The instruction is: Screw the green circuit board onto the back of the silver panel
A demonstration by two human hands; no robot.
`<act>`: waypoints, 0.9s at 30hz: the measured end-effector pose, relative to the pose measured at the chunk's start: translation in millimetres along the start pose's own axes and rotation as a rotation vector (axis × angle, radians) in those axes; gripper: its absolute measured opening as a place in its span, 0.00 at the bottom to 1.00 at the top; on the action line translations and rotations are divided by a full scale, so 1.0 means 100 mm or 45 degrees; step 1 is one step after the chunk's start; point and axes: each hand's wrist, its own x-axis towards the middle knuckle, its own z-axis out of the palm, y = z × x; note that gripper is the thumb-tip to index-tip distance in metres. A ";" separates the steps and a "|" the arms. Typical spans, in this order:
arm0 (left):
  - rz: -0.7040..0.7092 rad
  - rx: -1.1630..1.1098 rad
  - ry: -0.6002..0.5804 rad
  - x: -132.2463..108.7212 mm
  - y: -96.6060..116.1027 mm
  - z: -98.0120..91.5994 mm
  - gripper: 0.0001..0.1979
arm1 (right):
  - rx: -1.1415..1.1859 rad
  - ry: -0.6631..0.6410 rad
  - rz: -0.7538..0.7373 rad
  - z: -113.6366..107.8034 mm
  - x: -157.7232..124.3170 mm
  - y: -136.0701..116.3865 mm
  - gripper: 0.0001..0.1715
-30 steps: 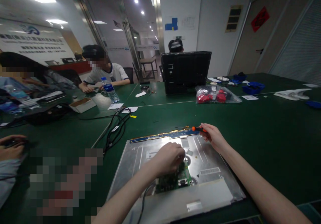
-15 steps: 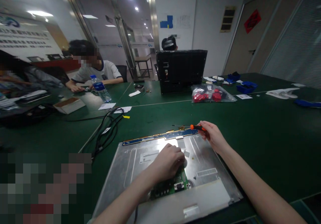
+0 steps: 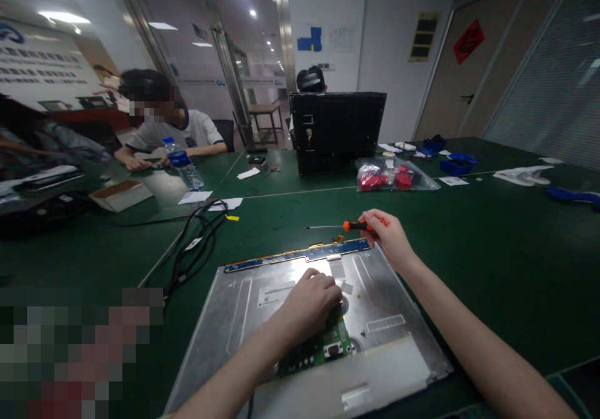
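A silver metal display panel (image 3: 384,294) lies flat on the green table, its back facing up. Along its far edge runs a narrow blue circuit strip (image 3: 281,259). My right hand (image 3: 388,234) grips a screwdriver (image 3: 360,226) with an orange and black handle, raised above the panel's far right corner; its thin shaft points left. My left hand (image 3: 315,300) rests low over the panel's middle, fingers curled down at the upper end of a green circuit board (image 3: 340,338). Its fingertips are hidden, so what they hold, if anything, does not show.
Black cables (image 3: 206,244) lie left of the panel. Farther back stand a water bottle (image 3: 184,166), an open box (image 3: 122,195) and a black monitor housing (image 3: 340,132). A plastic bag with red items (image 3: 396,176) and blue trays (image 3: 458,165) sit beyond. Other people sit across the table.
My right hand has lifted slightly and shifted left and away with the screwdriver, so more of its shaft shows. My left hand stays at the circuit board. The view has shifted slightly.
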 end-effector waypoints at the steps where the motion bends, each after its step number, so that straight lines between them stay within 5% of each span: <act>1: 0.002 0.007 0.004 -0.01 0.01 0.00 0.08 | -0.009 0.013 -0.001 -0.01 -0.02 0.04 0.24; 9: 0.037 0.022 0.034 -0.04 0.01 0.03 0.07 | -0.119 0.134 -0.044 -0.23 -0.12 0.20 0.22; 27: -0.038 -0.185 0.126 -0.08 -0.01 -0.06 0.08 | 0.049 0.187 -0.033 -0.19 -0.16 0.09 0.25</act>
